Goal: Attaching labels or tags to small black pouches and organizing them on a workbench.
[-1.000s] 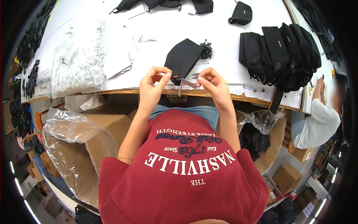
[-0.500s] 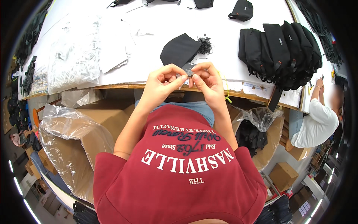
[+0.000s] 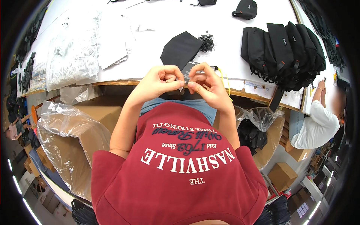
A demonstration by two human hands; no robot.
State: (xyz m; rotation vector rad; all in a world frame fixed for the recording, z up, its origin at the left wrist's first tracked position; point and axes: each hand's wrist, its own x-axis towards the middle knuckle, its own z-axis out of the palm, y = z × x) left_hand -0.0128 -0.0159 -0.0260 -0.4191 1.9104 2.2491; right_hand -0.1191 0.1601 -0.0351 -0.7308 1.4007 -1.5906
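My left hand (image 3: 167, 83) and my right hand (image 3: 207, 84) meet at the table's near edge, thumbs and fingers curled in pinches a small gap apart. Between them is a dark printed card (image 3: 188, 70), its lower part by my fingertips. A small pale tip pokes out under my left fingers; what either pinch holds is too small to make out. Just beyond the card lies a flat black fabric pouch (image 3: 180, 48). Right beside it sits a tangled heap of thin black cords (image 3: 207, 42). A black pen-like piece (image 3: 214, 68) shows behind my right fingers.
Black pouches stand in a row (image 3: 283, 52) on the right, with another pouch (image 3: 245, 9) behind. A clear bag of white labels (image 3: 73, 52) lies left, near white sheets (image 3: 114, 41). Plastic-lined cartons (image 3: 67, 131) flank me below. A person in white (image 3: 317, 125) works at right.
My hands have drawn slightly apart, the left one shifting left. More of the dark card shows between them, and the black pen-like piece has come into sight.
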